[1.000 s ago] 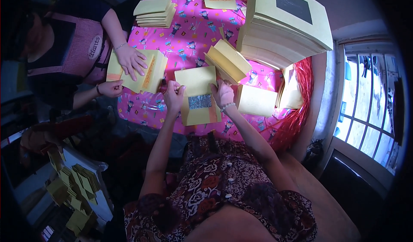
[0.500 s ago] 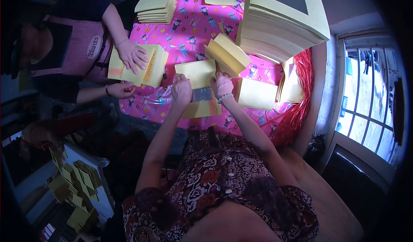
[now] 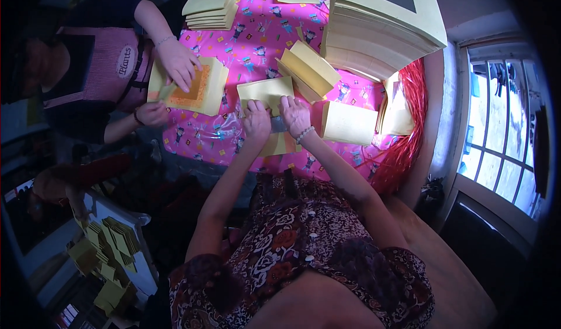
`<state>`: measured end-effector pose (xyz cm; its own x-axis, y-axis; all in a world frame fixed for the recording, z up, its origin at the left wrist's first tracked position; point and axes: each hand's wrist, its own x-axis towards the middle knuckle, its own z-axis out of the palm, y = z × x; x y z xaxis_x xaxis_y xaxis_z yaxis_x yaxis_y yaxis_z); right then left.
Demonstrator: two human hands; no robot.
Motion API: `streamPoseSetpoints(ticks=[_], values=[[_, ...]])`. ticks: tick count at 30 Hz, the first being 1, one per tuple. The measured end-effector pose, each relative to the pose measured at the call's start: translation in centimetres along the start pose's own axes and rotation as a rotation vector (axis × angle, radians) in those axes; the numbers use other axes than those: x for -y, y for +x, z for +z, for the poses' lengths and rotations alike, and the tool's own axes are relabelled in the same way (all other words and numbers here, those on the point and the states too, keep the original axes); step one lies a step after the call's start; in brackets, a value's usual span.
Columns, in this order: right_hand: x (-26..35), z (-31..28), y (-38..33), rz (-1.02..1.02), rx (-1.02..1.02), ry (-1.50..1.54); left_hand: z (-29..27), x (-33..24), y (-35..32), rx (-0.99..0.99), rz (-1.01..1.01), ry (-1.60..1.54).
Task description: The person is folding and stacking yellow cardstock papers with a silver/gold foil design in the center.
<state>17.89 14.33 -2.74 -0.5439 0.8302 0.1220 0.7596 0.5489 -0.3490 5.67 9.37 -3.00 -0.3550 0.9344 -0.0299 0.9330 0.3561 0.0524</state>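
A pale yellow paper sheet (image 3: 266, 90) lies in front of me on the pink table cover, its far part folded over toward me. Both hands are on the folded edge. My left hand (image 3: 256, 121) has its fingers curled and pressed on the left of the fold. My right hand (image 3: 295, 116) is closed at the right of it, a beaded bracelet on its wrist. Between the hands shows part of a dark silvery patch (image 3: 280, 128) on the paper's near part. What the thumbs do is hidden. Just past my right hand stands a half-open folded yellow paper (image 3: 308, 71).
A tall stack of yellow paper (image 3: 380, 42) rises at the far right, with red shiny strands (image 3: 409, 136) beside it. A folded yellow paper (image 3: 349, 123) lies right of my hand. At left, a co-worker's hands (image 3: 178, 69) work over yellow sheets (image 3: 216, 83). Folded papers (image 3: 210, 10) are piled farther back.
My hands have drawn nearer each other, and the left has moved right and toward me along the fold. The co-worker's hands have shifted, uncovering an orange-bordered square on their sheets.
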Motion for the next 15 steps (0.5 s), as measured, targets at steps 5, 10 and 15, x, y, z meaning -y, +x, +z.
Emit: streamPoseSetpoints(ticks=[5, 10, 15], values=[[-0.1, 0.4, -0.5, -0.12, -0.042, 0.085, 0.7, 0.8, 0.2, -0.076, 0.048, 0.0], [0.3, 1.3, -0.9, -0.102, -0.087, 0.122, 0.0, 1.8, -0.2, -0.105, 0.062, -0.187], [-0.2, 1.6, -1.2, -0.094, -0.101, 0.196, -0.9, 4.0, -0.9, -0.096, 0.142, -0.4]])
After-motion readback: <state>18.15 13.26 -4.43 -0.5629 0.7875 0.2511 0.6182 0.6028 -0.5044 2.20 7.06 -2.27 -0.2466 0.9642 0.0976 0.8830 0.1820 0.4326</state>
